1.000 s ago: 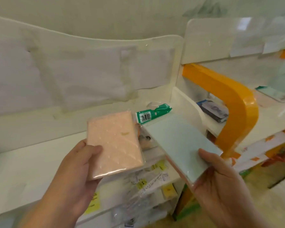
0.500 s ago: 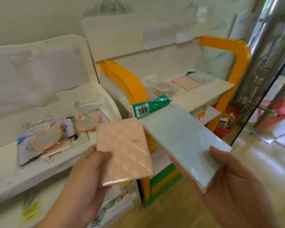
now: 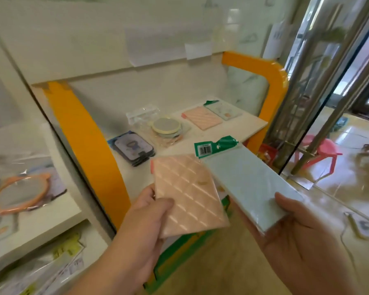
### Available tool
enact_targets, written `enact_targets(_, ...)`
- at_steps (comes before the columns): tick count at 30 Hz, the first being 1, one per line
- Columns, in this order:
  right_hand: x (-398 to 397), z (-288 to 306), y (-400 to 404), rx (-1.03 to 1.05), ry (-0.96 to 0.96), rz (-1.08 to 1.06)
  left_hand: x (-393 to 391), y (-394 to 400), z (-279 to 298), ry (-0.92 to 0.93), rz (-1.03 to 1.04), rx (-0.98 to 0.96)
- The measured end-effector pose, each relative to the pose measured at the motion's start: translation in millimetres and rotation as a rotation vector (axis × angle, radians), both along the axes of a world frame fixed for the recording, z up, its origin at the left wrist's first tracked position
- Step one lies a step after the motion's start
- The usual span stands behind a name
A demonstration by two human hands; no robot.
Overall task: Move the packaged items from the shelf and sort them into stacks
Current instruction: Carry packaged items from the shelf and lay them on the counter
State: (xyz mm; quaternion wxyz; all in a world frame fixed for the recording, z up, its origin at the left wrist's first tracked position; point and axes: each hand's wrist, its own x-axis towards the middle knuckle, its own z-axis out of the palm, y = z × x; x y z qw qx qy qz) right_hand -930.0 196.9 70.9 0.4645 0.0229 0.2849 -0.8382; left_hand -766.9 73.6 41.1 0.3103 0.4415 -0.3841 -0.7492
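Person is standing at the white shelf (image 3: 232,133) with the orange frame (image 3: 87,133), carrying two packs. Left hand (image 3: 145,231) is gripping the pink quilted pack (image 3: 190,194), thumb on top, fingers under, grip clamped on its near edge. Right hand (image 3: 307,241) is holding the pale blue pack (image 3: 247,184) the same way, its green barcode header (image 3: 213,146) pointing toward the shelf. Both are hovering just in front of the shelf, flat, probably for matching. Pink stack (image 3: 201,119) and blue stack (image 3: 223,108) are lying at the shelf's far right, round mirrors (image 3: 166,126) mid-shelf, dark cards (image 3: 134,149) nearest the frame. Likely each pack is going onto its colour.
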Motion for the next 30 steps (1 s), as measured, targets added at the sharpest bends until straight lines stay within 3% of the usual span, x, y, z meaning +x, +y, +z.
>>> enact_targets(11,-120.4,-3.8,-92.2,0.204,0.11,-0.036,-140.0,-93.0,-23.5,-0.023,0.086,0.051)
enact_targets(23,-277.9,-38.9,-195.3,0.257,0.163,0.078,-259.9,-146.3,-41.5,-0.059,0.246,0.024)
enact_targets(26,-320.4,-37.3,-221.8,0.362,0.423,0.129,-297.6,-171.1,-34.8,-0.114,0.272,-0.065)
enact_targets(30,-371.1,-43.1,-256.2,0.549,1.192,0.171,-337.8,-211.9,-31.4,-0.247,0.284,-0.137)
